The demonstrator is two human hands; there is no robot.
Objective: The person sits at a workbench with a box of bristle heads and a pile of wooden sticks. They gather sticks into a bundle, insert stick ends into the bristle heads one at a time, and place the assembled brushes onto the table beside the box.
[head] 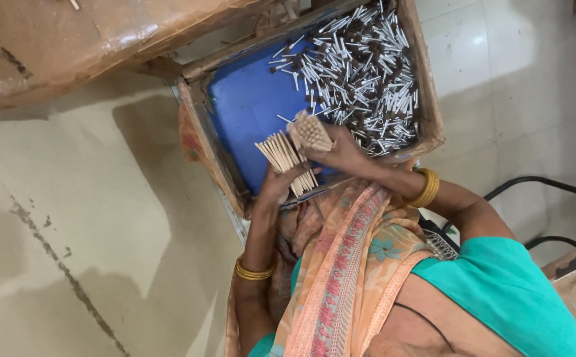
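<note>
My left hand (276, 187) grips a fanned bundle of thin tan wooden sticks (281, 153) over the near edge of a wooden box (433, 125). My right hand (342, 153) holds a second tight bundle of tan sticks (310, 133), seen end-on, right beside the first. The two bundles touch. The box has a blue lining (248, 106). A heap of several white sticks with dark tips (360, 73) fills its right half. Gold bangles sit on both wrists.
An orange patterned cloth (347, 264) drapes over my lap below the box. A brown cardboard-like board (50, 46) lies at the upper left. Pale tiled floor (70, 231) spreads to the left. Black cables (539, 182) run along the floor at right.
</note>
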